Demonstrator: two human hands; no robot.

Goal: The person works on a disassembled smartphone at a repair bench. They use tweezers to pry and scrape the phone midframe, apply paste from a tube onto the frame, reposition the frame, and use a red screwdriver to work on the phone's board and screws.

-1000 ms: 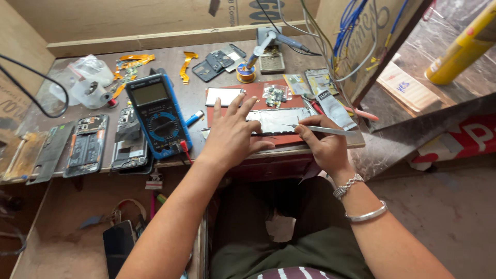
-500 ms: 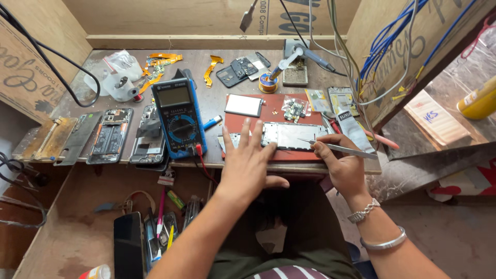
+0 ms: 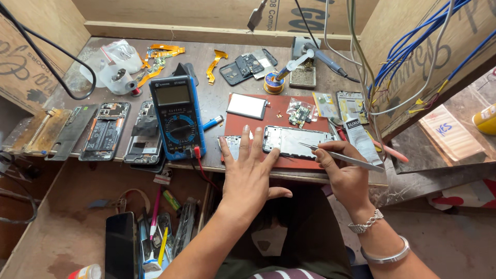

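From the head camera, a worn brown wooden bench point(image 3: 217, 111) fills the upper half of the view. On it lies a flat red rubbery mat point(image 3: 281, 116), and on the mat an opened phone frame point(image 3: 297, 141), a long thin rectangle with a dull grey inner face and rounded corners.

The left hand point(image 3: 250, 173) lies palm down at the near edge of the mat, fingers spread wide and flat, gripping nothing; its fingertips touch the left end of the phone frame and partly cover a small pale phone part point(image 3: 230, 144), whose shape is hard to make out beneath them. The forearm runs down and left, out of the bottom of the picture.

The right hand point(image 3: 343, 175) sits just right of the left hand, fingers pinched shut around slim metal tweezers point(image 3: 343, 157). The shiny tips point left and up onto the frame's lower edge; the rear end sticks out past the hand to the right. The wrist carries a metal link bracelet and a plain bangle.

Left of the left hand stands a blue and black multimeter point(image 3: 177, 116) with a grey screen and round dial. Farther left lie several stripped phone bodies point(image 3: 106, 129). Beyond the fingertips rests a white rectangular panel point(image 3: 247, 106), with a small clear bag of tiny parts point(image 3: 298, 111) beside it; its contents are too small to tell.
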